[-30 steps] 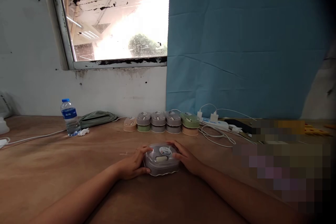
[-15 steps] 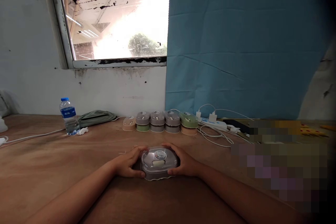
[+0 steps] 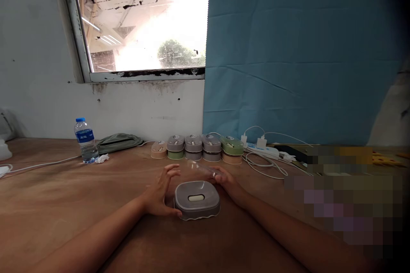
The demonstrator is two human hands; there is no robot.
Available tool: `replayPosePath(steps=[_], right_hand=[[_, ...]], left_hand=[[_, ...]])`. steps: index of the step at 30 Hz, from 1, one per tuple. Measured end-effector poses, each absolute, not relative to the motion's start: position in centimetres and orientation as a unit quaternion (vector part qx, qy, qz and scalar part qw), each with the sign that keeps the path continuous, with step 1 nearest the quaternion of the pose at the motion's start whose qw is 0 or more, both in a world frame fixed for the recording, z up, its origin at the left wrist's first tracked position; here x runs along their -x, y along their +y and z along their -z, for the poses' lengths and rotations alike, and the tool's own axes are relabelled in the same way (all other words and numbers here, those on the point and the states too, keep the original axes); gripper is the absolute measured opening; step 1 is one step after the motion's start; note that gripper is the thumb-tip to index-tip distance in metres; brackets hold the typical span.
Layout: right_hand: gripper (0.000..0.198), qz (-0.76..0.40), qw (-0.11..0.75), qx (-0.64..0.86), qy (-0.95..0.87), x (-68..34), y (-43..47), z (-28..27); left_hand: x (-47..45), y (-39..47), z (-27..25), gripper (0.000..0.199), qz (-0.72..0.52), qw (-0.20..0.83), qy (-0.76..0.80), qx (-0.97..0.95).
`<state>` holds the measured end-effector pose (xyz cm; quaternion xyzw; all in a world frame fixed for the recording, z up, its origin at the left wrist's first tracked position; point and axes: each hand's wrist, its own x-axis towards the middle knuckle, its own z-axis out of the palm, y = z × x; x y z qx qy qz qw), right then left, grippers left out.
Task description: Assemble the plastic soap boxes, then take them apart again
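Observation:
A grey oval plastic box (image 3: 205,210) sits on the brown tabletop in front of me, with a cream-coloured oval piece (image 3: 196,198) in the middle of its top. My right hand (image 3: 231,185) grips a clear plastic cover (image 3: 205,169) by its right end. The cover is tilted, off the box and just behind it. On the box's left side is my left hand (image 3: 162,194), open with its fingers apart. Its thumb tip is at the box's lower left edge; whether it presses there I cannot tell.
Several similar boxes (image 3: 193,148), mostly stacked in pairs, line the back by the wall. A water bottle (image 3: 86,143), crumpled tissue (image 3: 102,158) and green pouch (image 3: 120,143) are at back left. A power strip (image 3: 262,150) and white cables (image 3: 267,166) lie at back right.
The clear cover, with its round label, has come off the grey box, lifted up and back by my right hand. My left hand has opened, its fingers moving off the top.

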<state>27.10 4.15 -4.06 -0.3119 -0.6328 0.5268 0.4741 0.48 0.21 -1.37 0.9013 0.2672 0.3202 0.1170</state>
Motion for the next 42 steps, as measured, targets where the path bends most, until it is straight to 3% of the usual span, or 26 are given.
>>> replayPosePath(steps=[4, 9, 26, 34, 38, 42], right_hand=[[0.049, -0.555, 0.51, 0.333, -0.567, -27.3, 4.7, 4.4], [0.045, -0.579, 0.528, 0.345, -0.516, -27.5, 5.2, 4.5], [0.049, -0.597, 0.533, 0.342, -0.492, -27.7, 4.9, 3.8], [0.076, -0.638, 0.496, 0.281, -0.518, -27.8, 4.0, 3.3], [0.075, -0.716, 0.45, 0.187, -0.5, -27.3, 3.2, 3.2], [0.073, -0.745, 0.468, 0.149, -0.451, -26.8, 2.6, 2.9]], left_hand=[[-0.9, -0.3, 0.4, 0.063, -0.223, 0.085, 0.245, -0.94], [-1.5, 0.2, 1.6, 0.046, -0.226, 0.168, 0.234, -0.931], [-0.6, 1.9, 2.9, 0.032, -0.408, 0.544, 0.309, -0.665], [-0.7, 1.8, 2.2, 0.034, -0.452, 0.468, 0.356, -0.671], [-0.8, 1.8, 2.2, 0.034, -0.435, 0.425, 0.373, -0.7], [-0.7, 2.3, 2.7, 0.031, -0.435, 0.404, 0.364, -0.718]])
